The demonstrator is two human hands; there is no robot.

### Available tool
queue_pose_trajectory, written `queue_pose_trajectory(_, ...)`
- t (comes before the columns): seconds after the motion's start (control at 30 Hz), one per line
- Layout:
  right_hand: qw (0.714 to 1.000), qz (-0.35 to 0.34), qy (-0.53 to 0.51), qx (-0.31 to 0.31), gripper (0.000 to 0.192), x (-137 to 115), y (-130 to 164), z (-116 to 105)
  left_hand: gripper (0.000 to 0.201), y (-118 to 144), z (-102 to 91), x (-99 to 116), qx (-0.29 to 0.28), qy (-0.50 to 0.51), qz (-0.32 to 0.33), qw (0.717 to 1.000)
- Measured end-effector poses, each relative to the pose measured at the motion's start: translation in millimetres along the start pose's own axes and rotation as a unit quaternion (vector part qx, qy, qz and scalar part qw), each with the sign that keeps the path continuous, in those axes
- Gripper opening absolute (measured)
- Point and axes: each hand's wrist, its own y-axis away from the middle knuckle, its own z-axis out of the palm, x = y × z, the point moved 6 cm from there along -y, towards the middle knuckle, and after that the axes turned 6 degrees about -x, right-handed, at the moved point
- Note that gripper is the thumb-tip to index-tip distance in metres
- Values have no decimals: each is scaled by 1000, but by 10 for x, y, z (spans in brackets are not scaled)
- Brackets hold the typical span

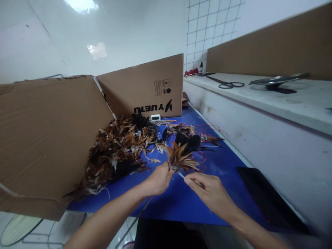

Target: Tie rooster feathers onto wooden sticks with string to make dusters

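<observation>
My left hand (158,180) pinches the base of a small bunch of brown and orange feathers (180,157) above the blue table top (223,166). My right hand (207,188) is close beside it, fingers closed on a thin pale stick or quill (181,175) that leads into the bunch. A large pile of brown, black and white feathers (116,152) lies to the left of my hands. Behind the bunch sit a few black feathers (188,141) and loose red thread (204,133).
Cardboard sheets (46,138) and a printed box (145,86) wall in the left and back. A small white device (155,117) sits by the box. A dark tablet (267,199) lies at right. On the raised white ledge (259,100) are scissors (228,84) and a metal dish (277,80).
</observation>
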Motion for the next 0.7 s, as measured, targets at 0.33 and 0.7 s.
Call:
queue_pose_trajectory(0.33, 835, -286, 461, -91, 20, -771, -184, -50, 17, -3, 236, 118, -62, -200, 32, 977)
queue_pose_trajectory(0.7, 847, -179, 237, -442, 13, -691, -741, -96, 28, 335, 364, 468, -169, -327, 71, 927)
